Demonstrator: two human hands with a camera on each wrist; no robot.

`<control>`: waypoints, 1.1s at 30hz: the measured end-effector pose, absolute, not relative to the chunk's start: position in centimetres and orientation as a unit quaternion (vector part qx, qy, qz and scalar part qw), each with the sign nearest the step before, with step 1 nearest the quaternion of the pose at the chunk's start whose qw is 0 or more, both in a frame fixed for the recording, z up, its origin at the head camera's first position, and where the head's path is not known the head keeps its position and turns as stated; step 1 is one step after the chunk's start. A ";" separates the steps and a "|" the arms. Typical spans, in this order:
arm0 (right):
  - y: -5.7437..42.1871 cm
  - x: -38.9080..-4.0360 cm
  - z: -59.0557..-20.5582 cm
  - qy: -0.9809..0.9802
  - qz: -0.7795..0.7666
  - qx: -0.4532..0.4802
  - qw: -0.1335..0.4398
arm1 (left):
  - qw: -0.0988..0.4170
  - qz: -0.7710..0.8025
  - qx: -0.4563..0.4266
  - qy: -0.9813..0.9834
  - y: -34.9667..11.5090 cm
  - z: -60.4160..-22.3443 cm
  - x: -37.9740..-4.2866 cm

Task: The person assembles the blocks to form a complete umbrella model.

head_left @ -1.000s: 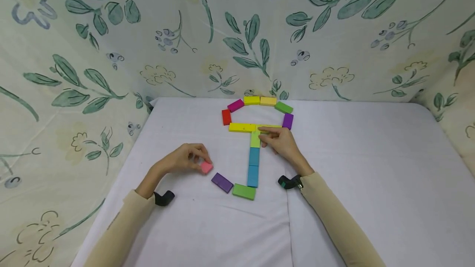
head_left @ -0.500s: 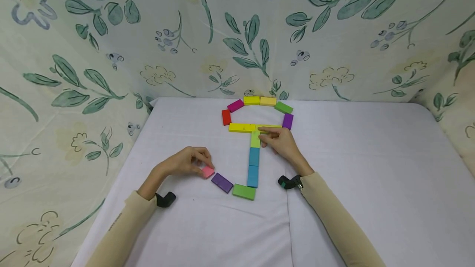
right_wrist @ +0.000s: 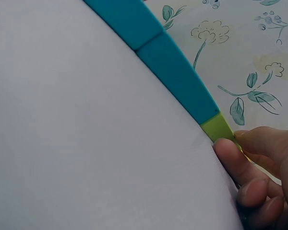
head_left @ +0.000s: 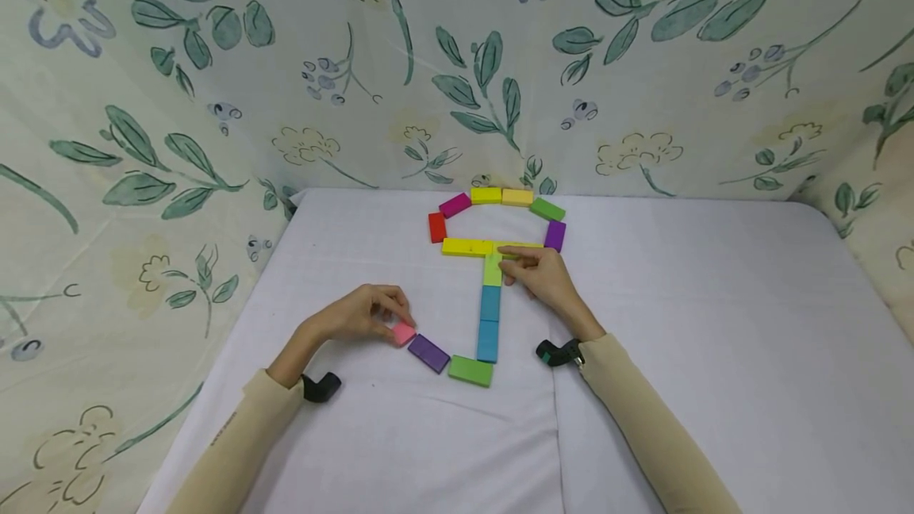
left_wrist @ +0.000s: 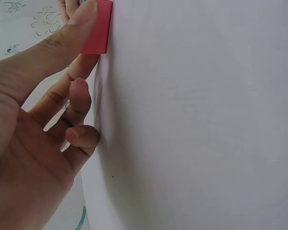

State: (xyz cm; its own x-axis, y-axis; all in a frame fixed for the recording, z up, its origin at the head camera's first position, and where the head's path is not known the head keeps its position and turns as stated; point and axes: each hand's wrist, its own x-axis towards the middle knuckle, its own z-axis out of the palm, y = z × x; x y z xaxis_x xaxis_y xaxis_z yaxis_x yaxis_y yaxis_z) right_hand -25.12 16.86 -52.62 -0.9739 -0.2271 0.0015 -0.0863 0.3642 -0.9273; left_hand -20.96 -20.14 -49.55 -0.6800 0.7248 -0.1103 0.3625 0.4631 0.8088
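Observation:
In the head view, my left hand (head_left: pixel 364 312) pinches a small pink block (head_left: pixel 403 333) between thumb and fingers, near the upper left end of a purple block (head_left: pixel 429 353). The left wrist view shows the thumb laid along the face of that pink block (left_wrist: pixel 98 33), the other fingers loosely bent. My right hand (head_left: pixel 544 274) rests at the top of the upright row, one finger stretched over the right yellow block (head_left: pixel 528 244) and another fingertip at the side of the lime-green block (head_left: pixel 493 270). Two blue blocks (head_left: pixel 489 324) continue that row downward.
A green block (head_left: pixel 470 370) lies at the foot of the blue blocks. Above, an arch holds red (head_left: pixel 437 228), magenta (head_left: pixel 455 205), yellow, green (head_left: pixel 547 209) and purple (head_left: pixel 554 235) blocks over a yellow bar (head_left: pixel 466 247). White cloth (head_left: pixel 678 324) covers the table; floral fabric (head_left: pixel 457 62) hangs behind.
My left hand has lowered the pink block and moved it slightly right, close to the purple block's end. The right hand has stayed in place.

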 end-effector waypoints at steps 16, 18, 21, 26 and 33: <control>16.5 -25.2 -53.1 0.822 -0.558 -0.098 0.063 | 0.219 0.398 0.338 0.824 -20.1 -49.8 -20.3; 16.4 -25.2 -53.2 0.821 -0.559 -0.096 0.065 | 0.217 0.397 0.340 0.824 -20.2 -49.8 -20.2; 16.4 -25.1 -53.3 0.821 -0.558 -0.095 0.066 | 0.214 0.398 0.344 0.823 -20.3 -49.9 -20.1; 16.6 -25.0 -53.4 0.820 -0.560 -0.096 0.067 | 0.207 0.399 0.343 0.825 -20.5 -49.9 -20.3; 18.6 -23.8 -51.8 0.838 -0.524 -0.105 0.107 | 0.142 0.388 0.270 0.870 -21.0 -49.2 -20.5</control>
